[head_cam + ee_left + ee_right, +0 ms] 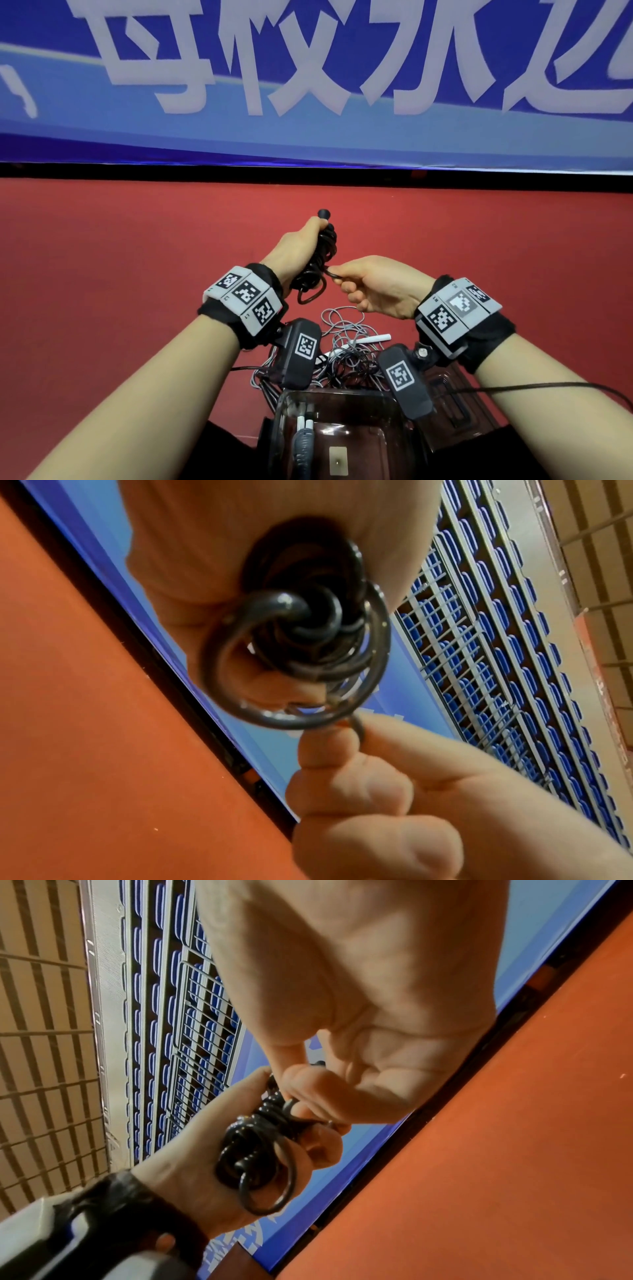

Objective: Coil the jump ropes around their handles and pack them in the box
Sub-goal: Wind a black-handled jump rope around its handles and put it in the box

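Note:
My left hand (301,246) grips a black jump rope (320,260) coiled around its handles, held upright above the red floor; one handle tip (323,214) sticks out above the fist. My right hand (363,284) pinches the free end of the black cord (331,273) beside the bundle. The coils (308,642) fill the left wrist view, with the right hand's fingers (329,748) pinching the cord below them. In the right wrist view the bundle (253,1145) sits in the left hand (192,1164). A clear plastic box (342,442) stands open below my arms, with a coiled rope with white handles (303,435) inside.
A tangle of grey and white jump ropes (346,349) with a white handle (371,339) lies on the red floor (137,257) just beyond the box. The box lid (455,401) lies to the right. A blue banner (308,85) runs across the back.

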A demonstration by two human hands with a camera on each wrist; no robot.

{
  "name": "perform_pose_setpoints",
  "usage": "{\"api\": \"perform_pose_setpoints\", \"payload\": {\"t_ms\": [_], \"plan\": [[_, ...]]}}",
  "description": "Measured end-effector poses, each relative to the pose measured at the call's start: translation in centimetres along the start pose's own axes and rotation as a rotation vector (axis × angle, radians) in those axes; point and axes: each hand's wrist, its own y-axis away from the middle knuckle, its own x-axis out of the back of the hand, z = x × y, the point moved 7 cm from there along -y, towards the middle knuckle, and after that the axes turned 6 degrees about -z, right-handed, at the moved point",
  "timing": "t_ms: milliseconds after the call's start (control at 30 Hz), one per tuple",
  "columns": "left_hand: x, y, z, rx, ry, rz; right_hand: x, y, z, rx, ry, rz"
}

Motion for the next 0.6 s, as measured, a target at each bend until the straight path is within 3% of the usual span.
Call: {"api": "perform_pose_setpoints", "payload": {"t_ms": [133, 333, 467, 533, 600], "plan": [[-0.1, 0.0, -0.5, 0.01, 0.037, 0.012, -0.9, -0.1, 0.6, -0.005, 0.048, -0.019], [-0.5, 0.2, -1.6, 0.193, 0.354, -0.083, -0.5, 0.2, 0.1, 0.034, 0.051, 0.06], [-0.7, 0.4, -2.0, 0.216, 0.461, -0.088, 0.4, 0.5, -1.2, 0.272, 0.152, 0.264], [-0.6, 0.3, -2.3, 0.218, 0.448, -0.074, -0.1, 1.0, -2.0, 0.386, 0.303, 0.299], [-0.4, 0.3, -2.6, 0.23, 0.435, -0.057, -0.6, 1.3, -2.3, 0.406, 0.379, 0.285]]}}
